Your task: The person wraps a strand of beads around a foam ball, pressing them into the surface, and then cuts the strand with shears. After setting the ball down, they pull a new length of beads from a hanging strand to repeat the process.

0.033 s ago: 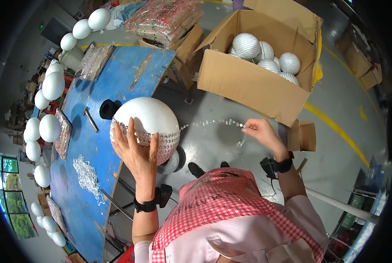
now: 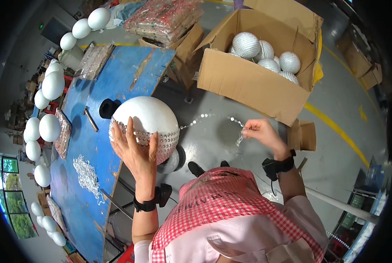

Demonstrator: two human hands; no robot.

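Observation:
A large white ball (image 2: 147, 113) sits at the edge of the blue table, bare on top, with rows of shiny rhinestones around its middle and lower part. My left hand (image 2: 136, 147) lies on its near left side, fingers spread over the rhinestone rows. From the ball's right side a rhinestone strand (image 2: 204, 115) arcs through the air to my right hand (image 2: 261, 133). Thumb and fingertips there pinch the strand, and a short loose end dangles below them.
The blue table (image 2: 117, 65) holds a hammer (image 2: 90, 119) and a heap of silvery strands (image 2: 86, 175). A cardboard box (image 2: 253, 90) of studded balls stands far right, near a smaller box (image 2: 302, 136). White balls (image 2: 50, 128) line the left side.
The strand has gone from a nearly straight, twisted line to a higher, rounder arc with its stones facing up. Both hands stay almost in place.

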